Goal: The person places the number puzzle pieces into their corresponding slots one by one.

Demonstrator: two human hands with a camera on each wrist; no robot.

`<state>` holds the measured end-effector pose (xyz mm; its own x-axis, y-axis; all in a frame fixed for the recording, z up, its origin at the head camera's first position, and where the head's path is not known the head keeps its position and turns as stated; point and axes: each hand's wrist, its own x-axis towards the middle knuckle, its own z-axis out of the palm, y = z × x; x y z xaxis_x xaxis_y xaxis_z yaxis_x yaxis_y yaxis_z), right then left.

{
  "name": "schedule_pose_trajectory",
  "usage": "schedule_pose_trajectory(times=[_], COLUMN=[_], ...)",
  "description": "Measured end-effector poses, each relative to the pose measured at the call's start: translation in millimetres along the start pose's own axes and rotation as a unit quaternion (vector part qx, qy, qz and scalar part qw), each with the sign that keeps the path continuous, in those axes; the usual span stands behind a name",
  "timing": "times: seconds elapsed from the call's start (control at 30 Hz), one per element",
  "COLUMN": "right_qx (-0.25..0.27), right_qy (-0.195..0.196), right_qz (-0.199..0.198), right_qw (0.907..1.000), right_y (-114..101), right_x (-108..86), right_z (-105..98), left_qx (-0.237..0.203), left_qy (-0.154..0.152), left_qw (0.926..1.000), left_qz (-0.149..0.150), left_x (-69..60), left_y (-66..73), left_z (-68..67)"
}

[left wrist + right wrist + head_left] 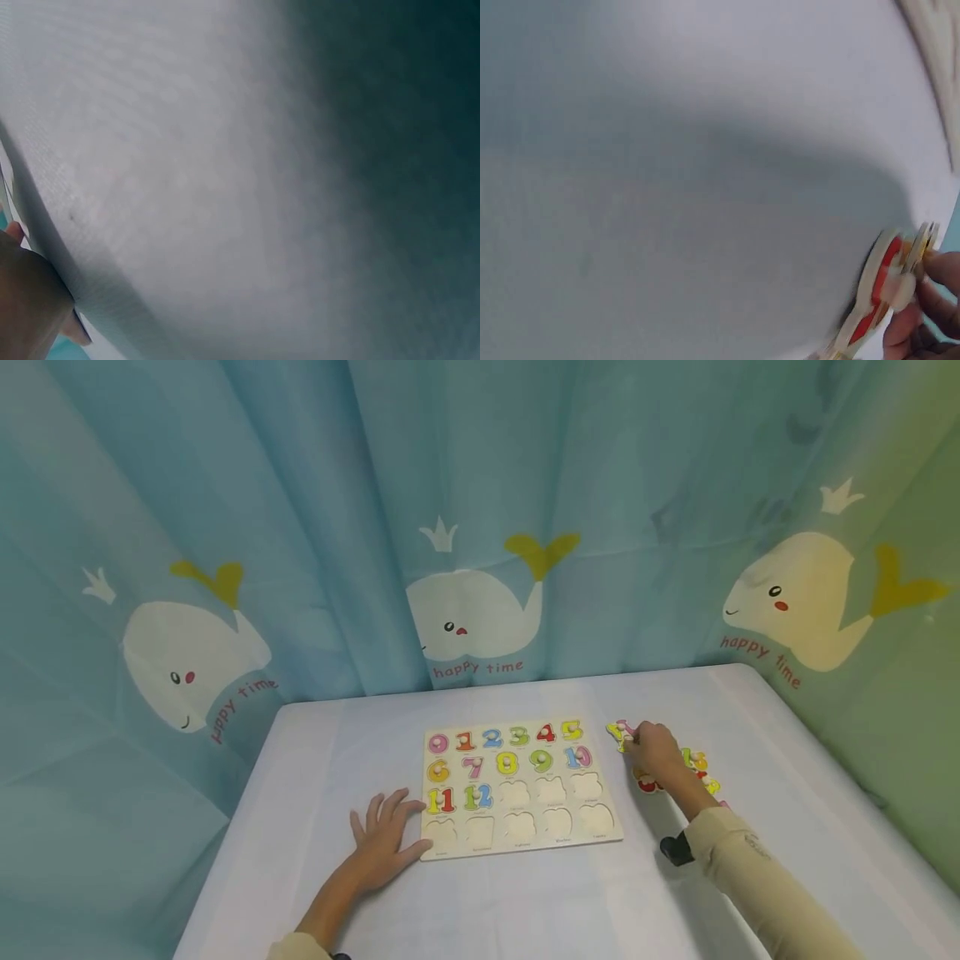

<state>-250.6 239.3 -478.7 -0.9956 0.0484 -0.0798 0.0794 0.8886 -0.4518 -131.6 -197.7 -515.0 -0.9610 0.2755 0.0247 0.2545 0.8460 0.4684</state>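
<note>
A wooden number puzzle board lies on the table, its number pieces 0 to 12 set in the upper rows. Fingers spread, my left hand rests at the board's left edge, thumb and index finger touching it. To the right of the board, my right hand pinches a yellow and pink puzzle piece. The right wrist view shows that held puzzle piece nearly edge-on, above a red puzzle piece with a knob. Only part of the left hand enters the left wrist view.
Several loose puzzle pieces lie in a pile around and partly beneath the right hand. Bare shaped recesses fill the board's lower right and bottom row. A white cloth covers the table, and a blue whale-print curtain hangs behind.
</note>
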Motion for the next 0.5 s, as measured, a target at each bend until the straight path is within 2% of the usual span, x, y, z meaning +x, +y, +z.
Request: schedule_pose_trajectory(times=[0.1,0.2,0.27,0.37,0.43,0.5], right_qx=[-0.001,0.004,0.004,-0.003,-0.010,-0.010], right_qy=[-0.008,-0.018,-0.033,-0.047,-0.052,-0.056], right_qz=[-0.005,0.011,0.027,0.021,-0.003,-0.051], right_qw=[1.0000,0.9998,0.9991,0.9987,0.9986,0.9971], right_y=[7.0,8.2,3.8,-8.1,-20.1,-32.5], right_x=[3.5,3.5,0.8,-5.8,-11.5,-16.6], right_z=[-0.1,-2.1,-4.9,-6.5,-5.4,-0.8], left_qx=[-0.003,-0.010,-0.011,-0.014,-0.011,-0.007], left_qy=[-0.001,-0.002,-0.003,-0.003,-0.003,-0.003], left_qw=[1.0000,1.0000,0.9999,0.9999,0.9999,1.0000], left_qz=[-0.001,0.000,0.000,0.000,-0.001,-0.002], left_x=[-1.1,-1.4,-1.8,-1.9,-1.5,-0.9], left_y=[-0.1,1.8,2.5,2.1,0.1,-1.3], left_z=[2.4,3.0,2.9,1.4,1.6,1.9])
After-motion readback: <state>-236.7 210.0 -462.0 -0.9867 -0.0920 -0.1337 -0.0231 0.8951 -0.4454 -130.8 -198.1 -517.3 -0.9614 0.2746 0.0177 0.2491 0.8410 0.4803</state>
